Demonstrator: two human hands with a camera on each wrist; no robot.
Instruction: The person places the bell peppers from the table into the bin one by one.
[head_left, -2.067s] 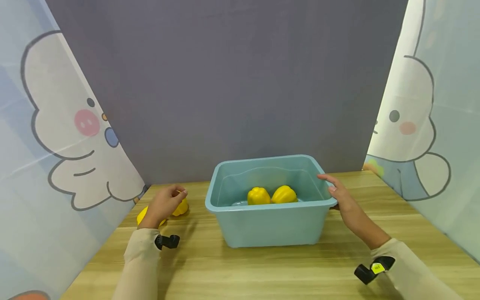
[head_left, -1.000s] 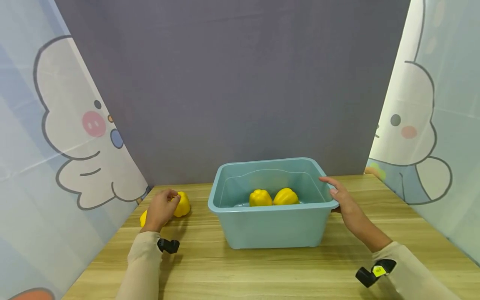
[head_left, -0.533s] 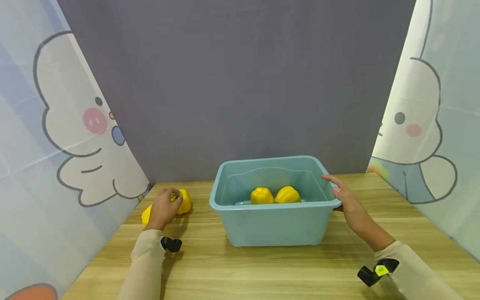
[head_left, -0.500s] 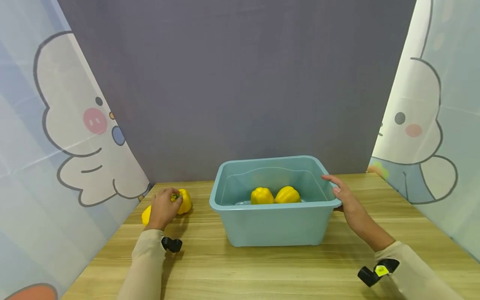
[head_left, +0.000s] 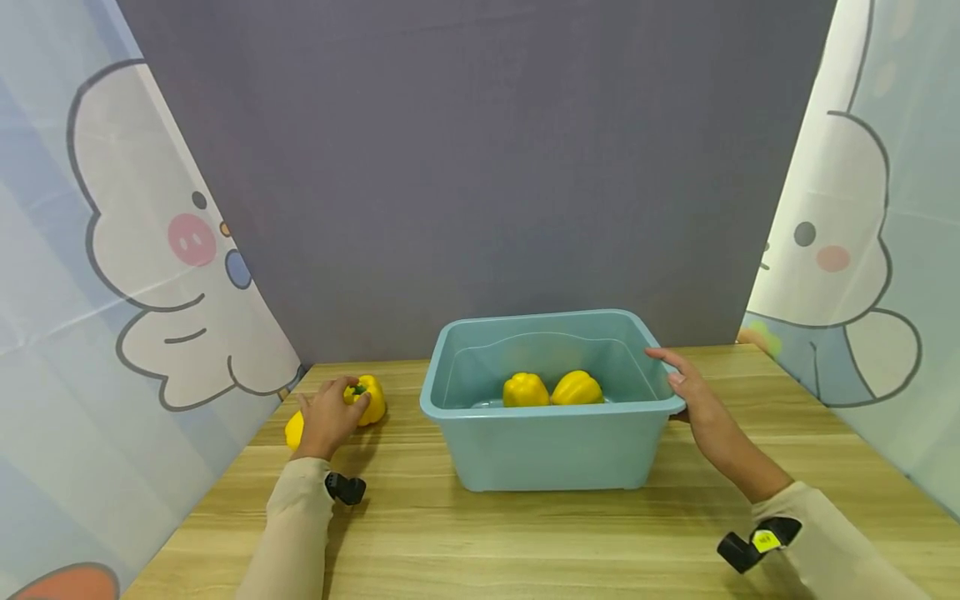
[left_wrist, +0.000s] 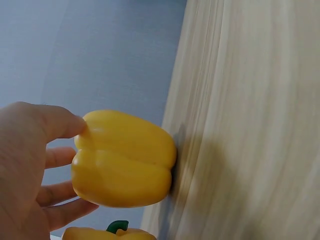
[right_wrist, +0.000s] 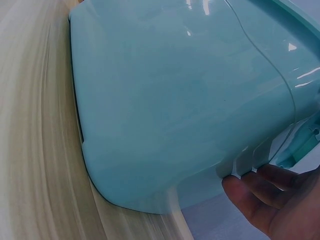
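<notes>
My left hand (head_left: 327, 419) is over a yellow bell pepper (head_left: 372, 403) at the table's left side. In the left wrist view the thumb touches one side of this pepper (left_wrist: 122, 162) and the other fingers reach round behind it, their tips partly hidden. Its lower end is down at the tabletop. A second yellow bell pepper (head_left: 295, 431), mostly hidden by the hand, shows its green stem (left_wrist: 117, 226) in the left wrist view. My right hand (head_left: 705, 408) grips the right rim of a blue plastic bin (head_left: 551, 450), fingers curled under the lip (right_wrist: 255, 185).
Inside the bin lie two more yellow bell peppers, a left one (head_left: 525, 390) and a right one (head_left: 577, 388). The wooden table (head_left: 525, 542) ends at a grey backdrop (head_left: 480, 167). Printed curtains flank it, a left one (head_left: 60, 375) and a right one (head_left: 930, 275).
My left hand has lowered slightly over the two peppers, and the right-hand one with its stem now shows more beside the thumb. The right hand keeps its grip on the bin.
</notes>
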